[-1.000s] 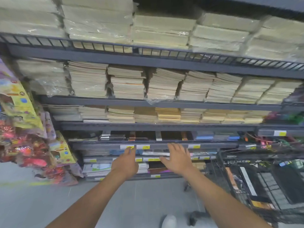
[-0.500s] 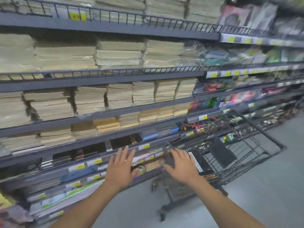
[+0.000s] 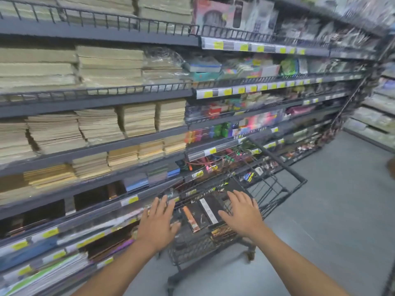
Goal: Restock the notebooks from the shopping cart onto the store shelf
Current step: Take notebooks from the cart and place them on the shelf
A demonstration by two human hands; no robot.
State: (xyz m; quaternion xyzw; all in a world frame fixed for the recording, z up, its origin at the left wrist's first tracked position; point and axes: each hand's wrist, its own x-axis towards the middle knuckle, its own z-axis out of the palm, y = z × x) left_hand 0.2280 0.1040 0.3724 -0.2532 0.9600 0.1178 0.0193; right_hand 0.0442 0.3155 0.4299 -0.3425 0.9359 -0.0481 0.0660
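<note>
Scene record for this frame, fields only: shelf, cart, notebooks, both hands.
shelf: grey, with paper stacks and yellow price tags
cart: black wire, beside the shelf, contact unclear
notebooks: dark covers, lying flat in the cart
left hand: open, fingers spread, at the cart's near end, holds nothing
right hand: open, fingers spread, over the cart, holds nothing
</note>
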